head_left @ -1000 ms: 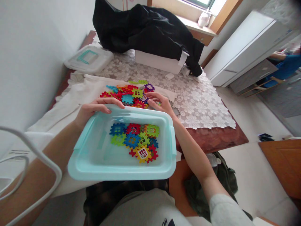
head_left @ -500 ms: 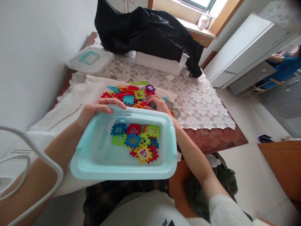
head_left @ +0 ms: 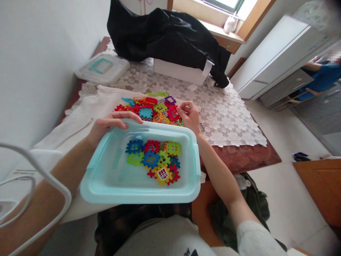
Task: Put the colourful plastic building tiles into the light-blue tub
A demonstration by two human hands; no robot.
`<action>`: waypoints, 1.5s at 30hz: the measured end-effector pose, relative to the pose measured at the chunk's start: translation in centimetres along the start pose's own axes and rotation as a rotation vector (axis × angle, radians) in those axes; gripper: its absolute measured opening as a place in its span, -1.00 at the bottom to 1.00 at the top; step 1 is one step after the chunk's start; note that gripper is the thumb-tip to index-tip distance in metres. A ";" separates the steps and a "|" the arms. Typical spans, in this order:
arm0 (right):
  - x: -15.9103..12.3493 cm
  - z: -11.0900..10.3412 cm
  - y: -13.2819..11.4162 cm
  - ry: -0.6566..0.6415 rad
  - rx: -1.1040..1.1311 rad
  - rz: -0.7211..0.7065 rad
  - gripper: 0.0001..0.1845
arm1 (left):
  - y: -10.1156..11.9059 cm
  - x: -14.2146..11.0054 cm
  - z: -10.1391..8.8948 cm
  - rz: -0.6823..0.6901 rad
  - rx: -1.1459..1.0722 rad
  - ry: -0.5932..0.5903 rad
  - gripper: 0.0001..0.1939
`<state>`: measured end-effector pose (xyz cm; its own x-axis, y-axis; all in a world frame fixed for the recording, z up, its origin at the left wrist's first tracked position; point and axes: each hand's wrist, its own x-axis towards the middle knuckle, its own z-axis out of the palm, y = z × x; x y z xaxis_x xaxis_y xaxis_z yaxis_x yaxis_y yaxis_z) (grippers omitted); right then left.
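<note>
My left hand (head_left: 113,124) grips the far left rim of a pale turquoise plastic tub (head_left: 106,193), which tilts towards me. Inside it lie several notched interlocking building blocks, among them a blue block (head_left: 150,159) and a yellow block (head_left: 163,174) with a white window insert. Beyond the tub, a heap of such blocks covers the cloth, with a light blue one (head_left: 145,113) near its middle. At the heap's right side, my right hand (head_left: 189,115) pinches a red building block (head_left: 173,112) between thumb and fingers.
A clear lid (head_left: 102,67) with a turquoise handle lies at the back left. Black sheeting (head_left: 165,35) drapes over a white box (head_left: 178,73) at the back. A white cable (head_left: 53,177) loops at left. Another person in a blue top (head_left: 319,81) is at far right.
My right hand has risen slightly and shifted right from within the heap, and now pinches a red block. The left hand and tub have stayed in place.
</note>
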<state>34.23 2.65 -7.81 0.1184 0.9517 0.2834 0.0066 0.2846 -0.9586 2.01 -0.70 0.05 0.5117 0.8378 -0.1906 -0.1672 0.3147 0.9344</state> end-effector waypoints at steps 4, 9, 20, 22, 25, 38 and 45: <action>0.1 -0.3 -0.4 -0.020 0.201 0.121 -0.32 | 0.0 0.0 -0.1 -0.008 0.006 -0.019 -0.70; -0.6 -0.4 -2.7 -0.039 0.406 0.166 -0.37 | 0.1 0.1 0.4 0.018 0.019 0.037 -0.71; -1.1 -0.2 -3.3 -0.322 0.021 0.057 -0.21 | 0.1 -0.4 -0.2 -0.035 -0.005 0.005 -0.71; -0.8 -0.3 -2.4 -0.308 -0.165 -0.012 -0.28 | 0.2 -0.5 -0.2 -0.048 -0.020 0.008 -0.70; -0.9 -0.2 -1.5 -0.406 -0.429 -0.140 -0.43 | 0.2 -0.4 -0.2 -0.041 -0.018 -0.006 -0.70; -1.4 -0.1 -0.9 -0.504 -0.512 -0.194 -0.75 | 0.1 -0.1 -0.3 0.005 -0.001 -0.027 -0.71; -1.2 -0.1 -0.7 -0.508 -0.521 -0.180 -0.84 | 0.1 -0.2 -0.2 -0.017 -0.007 -0.011 -0.71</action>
<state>34.15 1.26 -7.53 -0.4008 0.8678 0.2938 0.4671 0.4695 -0.7492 1.68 -0.70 0.14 0.5235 0.8276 -0.2027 -0.1642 0.3314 0.9291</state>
